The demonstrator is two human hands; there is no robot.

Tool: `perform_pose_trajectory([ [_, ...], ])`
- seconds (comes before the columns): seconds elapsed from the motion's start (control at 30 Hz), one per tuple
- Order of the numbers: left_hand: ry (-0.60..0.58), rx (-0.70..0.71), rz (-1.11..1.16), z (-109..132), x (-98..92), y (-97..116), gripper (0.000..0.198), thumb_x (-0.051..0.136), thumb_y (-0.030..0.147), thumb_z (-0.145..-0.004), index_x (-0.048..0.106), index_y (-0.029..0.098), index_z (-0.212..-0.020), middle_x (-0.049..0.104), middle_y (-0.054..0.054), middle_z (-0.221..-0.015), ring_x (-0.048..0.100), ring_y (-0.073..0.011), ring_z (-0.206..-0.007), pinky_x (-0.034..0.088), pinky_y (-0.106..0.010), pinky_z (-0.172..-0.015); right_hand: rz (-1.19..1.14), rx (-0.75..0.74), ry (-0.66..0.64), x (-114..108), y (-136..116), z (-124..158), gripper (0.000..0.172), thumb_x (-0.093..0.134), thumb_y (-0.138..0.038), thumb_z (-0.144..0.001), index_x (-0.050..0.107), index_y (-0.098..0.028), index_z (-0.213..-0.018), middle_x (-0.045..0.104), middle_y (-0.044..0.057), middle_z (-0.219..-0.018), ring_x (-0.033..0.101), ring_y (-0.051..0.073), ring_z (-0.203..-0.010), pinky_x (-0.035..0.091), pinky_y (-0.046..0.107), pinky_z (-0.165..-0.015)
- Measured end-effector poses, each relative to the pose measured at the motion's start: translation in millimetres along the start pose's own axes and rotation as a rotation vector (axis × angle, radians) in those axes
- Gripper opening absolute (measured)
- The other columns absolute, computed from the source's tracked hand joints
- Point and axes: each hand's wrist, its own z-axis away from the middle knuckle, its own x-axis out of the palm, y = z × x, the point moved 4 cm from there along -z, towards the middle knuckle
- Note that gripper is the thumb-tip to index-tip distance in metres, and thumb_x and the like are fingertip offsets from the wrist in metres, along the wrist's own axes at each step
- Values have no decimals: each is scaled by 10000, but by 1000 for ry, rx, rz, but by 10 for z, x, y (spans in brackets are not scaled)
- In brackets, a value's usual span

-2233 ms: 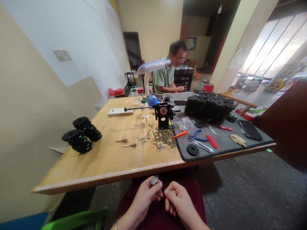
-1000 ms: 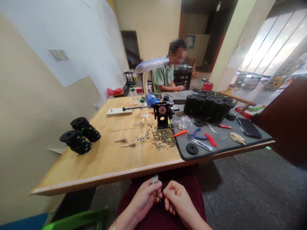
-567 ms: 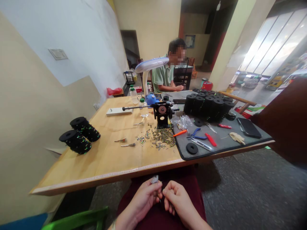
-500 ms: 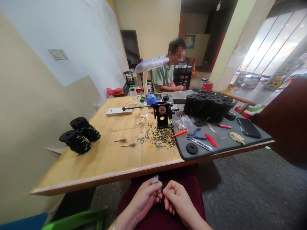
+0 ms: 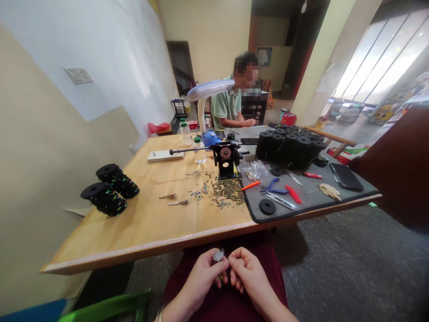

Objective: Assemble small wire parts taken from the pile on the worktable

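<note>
Biggest thing here is the pale wooden table, smooth and a bit shiny, with a white strip stuck along the front edge; it has tiny ruler-like marks, too small to read. Then there's a soft-looking grey mat with rounded corners and dark edging. A bunch of matte black spools stands packed together on it, the rear ones mostly blocked by the front ones. The lamp has a flat plastic head on a bent neck, and its blue base is partly behind the machine, a black metal thing with a long rod and a round dial whose markings blur out. Two more spools on the left are studded with green and yellow bits. Below the table edge, the left hand has thumb and fingers clamped on a wispy grey tuft, its lower part hidden in the grip. The right hand is just beside it, thumb and forefinger pressed together; can't tell if anything's between them, or whether the fingertips of both hands touch. Smallest stuff: slim brush-like bundles and a heap of tiny striped tubes, individual shapes pretty fuzzy.
</note>
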Motion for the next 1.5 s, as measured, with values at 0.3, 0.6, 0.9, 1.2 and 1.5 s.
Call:
perform_pose_trajectory([
  [0.3,-10,33,-83,7,50,40,287,740,359,-654,536,159,-625,575,11,-478,524,-106,-416,359,-177,-370,33,-12,12,-21,-18,-11,416,609,-582,-689,484,-185,-700,506,-84,-386,316,33,-287,211,156,-312],
  [0.6,-23,27,-99,-9,56,14,255,720,337,-670,534,166,-632,571,20,-491,536,-109,-429,386,-187,-402,-66,-23,80,-68,10,-28,384,577,-567,-730,463,-200,-717,467,-102,-361,273,36,-278,174,157,-306],
  [0.9,-16,22,-78,-2,25,-6,208,657,334,-718,545,163,-679,550,24,-491,506,-113,-448,389,-210,-453,-14,-51,78,-65,-17,-6,387,534,-581,-756,428,-210,-732,464,-107,-352,254,36,-278,168,156,-310],
  [1.2,103,165,-284,-27,-19,89,168,678,263,-686,599,151,-588,540,17,-558,465,-125,-573,363,-231,-576,23,-69,13,-34,-16,-13,346,534,-532,-782,430,-208,-722,448,-108,-377,258,42,-313,170,169,-343],
  [1.5,63,195,-376,9,-89,160,199,657,311,-705,598,143,-617,542,6,-596,459,-140,-610,360,-249,-600,223,-210,-79,-49,-130,34,188,586,-302,-776,520,-174,-656,445,-78,-466,366,75,-435,276,201,-454],
])
